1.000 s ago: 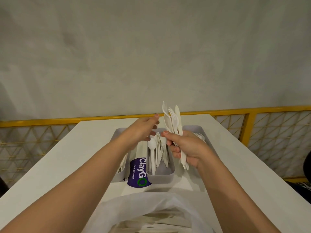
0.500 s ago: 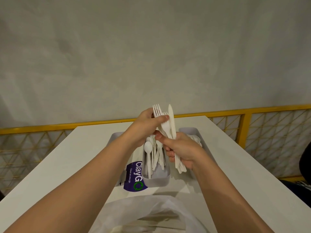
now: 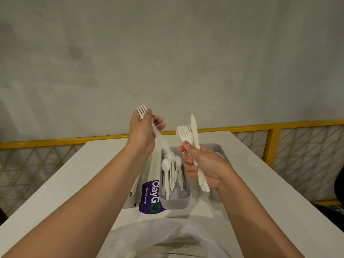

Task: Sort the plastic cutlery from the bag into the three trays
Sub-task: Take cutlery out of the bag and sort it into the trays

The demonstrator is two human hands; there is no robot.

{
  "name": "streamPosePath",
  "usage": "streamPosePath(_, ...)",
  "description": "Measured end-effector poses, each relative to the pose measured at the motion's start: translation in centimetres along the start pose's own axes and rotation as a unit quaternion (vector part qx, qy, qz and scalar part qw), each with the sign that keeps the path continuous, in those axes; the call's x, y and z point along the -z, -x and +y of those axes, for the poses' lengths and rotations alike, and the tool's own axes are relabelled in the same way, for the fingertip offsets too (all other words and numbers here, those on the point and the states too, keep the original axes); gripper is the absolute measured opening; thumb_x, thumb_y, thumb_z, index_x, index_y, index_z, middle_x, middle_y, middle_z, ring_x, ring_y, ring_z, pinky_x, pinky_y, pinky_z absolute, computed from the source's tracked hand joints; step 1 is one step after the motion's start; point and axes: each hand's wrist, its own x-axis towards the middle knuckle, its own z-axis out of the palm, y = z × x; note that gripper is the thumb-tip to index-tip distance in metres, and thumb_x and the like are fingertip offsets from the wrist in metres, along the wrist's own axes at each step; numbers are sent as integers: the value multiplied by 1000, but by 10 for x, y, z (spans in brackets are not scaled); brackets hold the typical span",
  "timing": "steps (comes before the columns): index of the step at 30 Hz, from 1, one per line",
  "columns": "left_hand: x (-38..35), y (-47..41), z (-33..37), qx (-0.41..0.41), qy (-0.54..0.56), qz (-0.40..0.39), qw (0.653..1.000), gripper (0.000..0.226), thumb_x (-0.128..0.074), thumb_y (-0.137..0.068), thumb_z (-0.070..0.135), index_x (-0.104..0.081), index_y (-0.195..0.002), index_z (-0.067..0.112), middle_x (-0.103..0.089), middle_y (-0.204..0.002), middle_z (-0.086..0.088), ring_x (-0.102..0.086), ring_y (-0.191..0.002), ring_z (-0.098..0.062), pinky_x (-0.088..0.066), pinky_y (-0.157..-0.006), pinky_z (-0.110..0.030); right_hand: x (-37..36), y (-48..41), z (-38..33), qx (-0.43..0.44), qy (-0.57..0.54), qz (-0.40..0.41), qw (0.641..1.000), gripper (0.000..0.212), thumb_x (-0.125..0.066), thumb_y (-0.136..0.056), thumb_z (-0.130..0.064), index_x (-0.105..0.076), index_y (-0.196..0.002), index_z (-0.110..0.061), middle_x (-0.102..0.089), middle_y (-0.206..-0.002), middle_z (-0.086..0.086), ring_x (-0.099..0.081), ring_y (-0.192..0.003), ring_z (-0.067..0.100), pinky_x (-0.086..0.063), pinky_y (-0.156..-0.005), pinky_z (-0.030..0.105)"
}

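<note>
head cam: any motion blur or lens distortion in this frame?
Head view: the fork in the left hand is motion-smeared along its handle; the cutlery in the right hand is crisp; forearms balloon toward the bottom corners, wide-angle stretch; yellow rail tilted but straight; light soft, no glare.

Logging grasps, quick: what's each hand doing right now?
Left hand: holding one fork.
Right hand: holding a cutlery bundle.

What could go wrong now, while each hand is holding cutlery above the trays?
The fork in the left hand hangs over the middle tray, which holds spoons; released here, it may land missorted. The right hand grips a mixed bundle; a piece might slip out.
</note>
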Motion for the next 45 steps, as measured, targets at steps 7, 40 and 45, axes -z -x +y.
streamPosePath(7, -8, 17, -3, 55, -213, -114, 969, 13, -63, -88, 19, -52, -85, 12, -40, -62, 1, -32, -42, -7, -29, -36, -16, -3, -3, 3, 28, 50, 55, 997, 14, -49, -97, -25, -51, -90, -13, -38, -54, -2, -32, -39, 7, -29, -36, 19)
streamPosePath(40, -7, 11, -21, 262, 52, 10, 964, 28, -24, -102, 11, -49, -88, 8, -52, -79, -14, -52, -67, -19, -49, -62, -33, -5, 2, -3, 138, 216, 144, 956, 10, -45, -97, -27, -53, -95, -22, -51, -71, -3, -43, -56, 9, -36, -52, 23)
streamPosePath(45, -19, 20, -17, 268, 84, -12, 960, 26, -23, -103, 13, -45, -94, 2, -52, -82, -19, -56, -74, -31, -48, -67, -49, -12, -3, 10, 247, 396, 165, 869, 17, -44, -97, -20, -50, -108, -8, -60, -98, 10, -57, -87, 23, -46, -74, 37)
